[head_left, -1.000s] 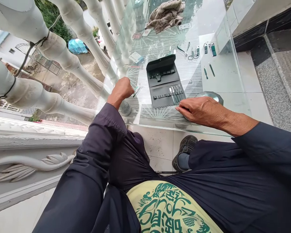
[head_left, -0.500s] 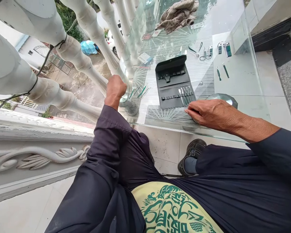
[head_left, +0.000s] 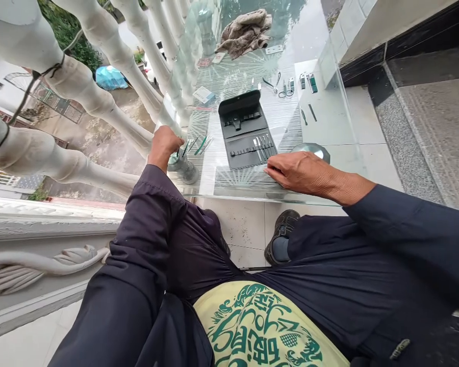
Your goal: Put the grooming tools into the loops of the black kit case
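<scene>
Closest to my camera is the yellow shirt (head_left: 262, 326) with green writing, and then the dark pants (head_left: 329, 255). A dark shoe (head_left: 283, 229) sits on the pale floor. Past it is the front edge of the glass table (head_left: 329, 127).

The right hand (head_left: 290, 168) is over that edge, with its fingers curled in close together. Its fingertips are at the near right corner of the black case (head_left: 243, 133). The left hand (head_left: 164, 145) is at the near left part of the table, bent shut into a loose pinch. It is right next to some thin tools (head_left: 201, 145), green and silver ones. My view of both sets of fingertips is poor, so I can't tell if either hand has hold of anything.

The case lies open in the middle, between the hands but farther back. A few slim tools (head_left: 263, 148) stand in a row in its near half, on the right side.

To the right of the case, two little sticks (head_left: 312, 112) lie side by side. Farther back I see the nippers (head_left: 273, 84), the scissors (head_left: 285, 93) and the nail clippers (head_left: 311, 82). A small box (head_left: 204, 95) is off to the left. Way at the back is a crumpled brown cloth (head_left: 245, 33).
</scene>
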Tool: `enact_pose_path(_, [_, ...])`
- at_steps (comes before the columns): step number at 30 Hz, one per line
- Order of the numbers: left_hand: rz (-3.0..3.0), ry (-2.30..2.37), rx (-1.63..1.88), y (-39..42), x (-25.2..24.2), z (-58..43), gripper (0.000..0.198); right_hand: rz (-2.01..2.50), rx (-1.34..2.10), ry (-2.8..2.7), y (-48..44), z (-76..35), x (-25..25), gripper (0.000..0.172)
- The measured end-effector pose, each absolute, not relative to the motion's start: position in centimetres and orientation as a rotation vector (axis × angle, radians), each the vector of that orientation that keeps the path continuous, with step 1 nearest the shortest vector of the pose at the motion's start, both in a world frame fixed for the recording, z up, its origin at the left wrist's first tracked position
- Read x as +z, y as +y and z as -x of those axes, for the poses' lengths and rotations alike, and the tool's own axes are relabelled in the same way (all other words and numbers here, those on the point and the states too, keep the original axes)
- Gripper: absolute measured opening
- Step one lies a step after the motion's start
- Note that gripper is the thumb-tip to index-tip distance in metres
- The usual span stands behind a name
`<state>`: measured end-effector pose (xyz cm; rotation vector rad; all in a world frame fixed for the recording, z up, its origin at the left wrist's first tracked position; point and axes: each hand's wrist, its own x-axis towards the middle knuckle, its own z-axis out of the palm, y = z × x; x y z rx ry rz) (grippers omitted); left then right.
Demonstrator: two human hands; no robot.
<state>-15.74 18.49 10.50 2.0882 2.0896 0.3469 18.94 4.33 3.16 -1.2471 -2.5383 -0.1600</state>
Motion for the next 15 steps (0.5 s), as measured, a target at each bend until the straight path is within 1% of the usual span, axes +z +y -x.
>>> enact_pose_path(3, [-1.895,2.130,0.506,18.2,10.8,15.3,0.018,1.260,-0.166,-2.551,4.3,-19.0,3.2,0.028])
enact_pose_path(6, [-1.825,1.978,0.641,17.4,11.3,14.0,0.013,1.268,-0.154,-2.555,4.3,-19.1,3.1,0.028])
enact_pose_path(9, [-1.669,1.527,0.832,16.8,11.6,11.9,0.017,1.256,-0.121,-2.555,4.4,-19.0,3.2,0.029])
enact_pose_path(11, [-1.571,1.324,0.845,16.6,11.5,10.3,0.020,1.248,-0.172,-2.514,4.4,-18.6,3.4,0.031])
enact_pose_path(15, [-1.498,1.259,0.846,16.8,10.6,7.4,0.024,1.091,-0.374,-2.459,4.1,-17.0,3.9,0.029])
